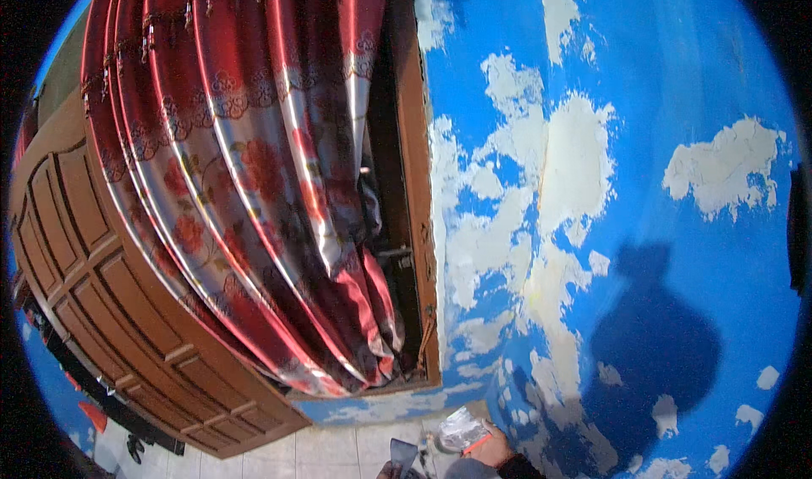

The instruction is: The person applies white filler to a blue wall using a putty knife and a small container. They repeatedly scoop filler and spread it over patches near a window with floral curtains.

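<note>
At the bottom edge, my right hand is closed around a whitish, shiny object with an orange edge; its exact kind is too small to make out. Just left of it, a small dark part of my left hand shows, closed at a flat grey blade-like piece. Most of that hand is cut off by the frame. Both hands are low, near the foot of the blue wall, which carries rough off-white patches.
A red and silver flowered curtain hangs over a brown wooden frame. To the left stands a brown panelled door. Pale floor tiles run below, with dark footwear at the lower left. A shadow falls on the wall.
</note>
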Tool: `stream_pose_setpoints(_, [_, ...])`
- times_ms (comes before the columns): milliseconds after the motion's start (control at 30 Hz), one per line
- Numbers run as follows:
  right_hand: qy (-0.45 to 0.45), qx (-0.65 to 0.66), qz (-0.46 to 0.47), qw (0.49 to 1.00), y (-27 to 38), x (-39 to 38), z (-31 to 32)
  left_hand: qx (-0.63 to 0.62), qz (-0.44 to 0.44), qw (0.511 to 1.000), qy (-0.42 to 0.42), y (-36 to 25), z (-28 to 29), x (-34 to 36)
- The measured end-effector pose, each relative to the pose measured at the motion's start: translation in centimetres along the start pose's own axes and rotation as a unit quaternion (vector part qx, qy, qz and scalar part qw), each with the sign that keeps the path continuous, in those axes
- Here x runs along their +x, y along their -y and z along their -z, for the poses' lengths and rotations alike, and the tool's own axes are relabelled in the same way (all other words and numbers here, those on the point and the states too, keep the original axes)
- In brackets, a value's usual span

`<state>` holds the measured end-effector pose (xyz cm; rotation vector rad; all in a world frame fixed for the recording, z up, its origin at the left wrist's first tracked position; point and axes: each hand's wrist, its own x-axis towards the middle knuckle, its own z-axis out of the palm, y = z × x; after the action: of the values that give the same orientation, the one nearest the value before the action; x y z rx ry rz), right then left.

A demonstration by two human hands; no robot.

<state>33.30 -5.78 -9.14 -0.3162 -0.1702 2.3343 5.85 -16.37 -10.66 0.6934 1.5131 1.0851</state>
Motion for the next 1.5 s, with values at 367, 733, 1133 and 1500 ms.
stream_pose_setpoints(367, [-0.002, 0.117, -0.164, 0.979, -4.3, -11.1, 16.7, 0.102, -0.039, 0.994, -0.004, 8.9, -4.8, -10.4])
stream_pose_setpoints(733, [-0.124, -0.002, -0.109, 0.986, -3.2, -12.0, 12.2, -0.079, -0.043, 0.996, -0.011, 9.5, -4.8, -10.5])
stream_pose_setpoints(1133, [-0.256, -0.167, -0.05, 0.951, -7.1, -9.1, 18.9, 0.085, -0.065, 0.994, -0.012, 9.4, -0.1, -6.2])
stream_pose_setpoints(1500, [-0.439, -0.45, -0.1, 0.771, -10.9, -8.4, 15.5, -0.113, 0.05, 0.992, 0.0, 11.9, 4.6, -2.1])
